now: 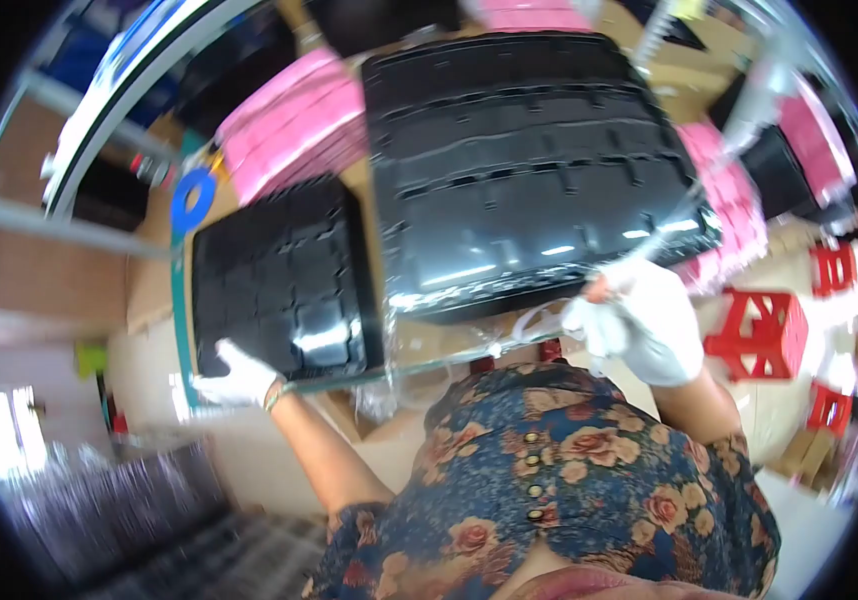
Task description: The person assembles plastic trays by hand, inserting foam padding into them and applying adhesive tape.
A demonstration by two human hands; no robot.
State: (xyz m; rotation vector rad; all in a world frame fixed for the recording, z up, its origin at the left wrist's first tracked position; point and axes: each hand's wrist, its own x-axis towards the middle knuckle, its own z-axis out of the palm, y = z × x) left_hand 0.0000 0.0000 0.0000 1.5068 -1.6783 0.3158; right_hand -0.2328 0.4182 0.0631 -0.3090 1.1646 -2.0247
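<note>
My left hand [239,377], in a white glove, rests at the near left corner of a smaller stack of black plastic trays [284,270]. Its fingers are apart and hold nothing. A larger stack of black trays [539,170] with moulded compartments lies in the middle, with shiny clear film along its near side. At that stack's near right corner is my right hand [646,322], also in a white glove, with a bare fingertip showing. Its fingers are closed on clear plastic film [671,232], which stretches up to the right in a blurred strip.
Pink wrapped bundles [294,115] stand behind the smaller stack, and more pink bundles [724,200] lie on the right. A blue tape roll [193,198] sits at the table's left edge. Red stools [761,335] stand on the floor at right. A metal frame [99,235] runs along the left.
</note>
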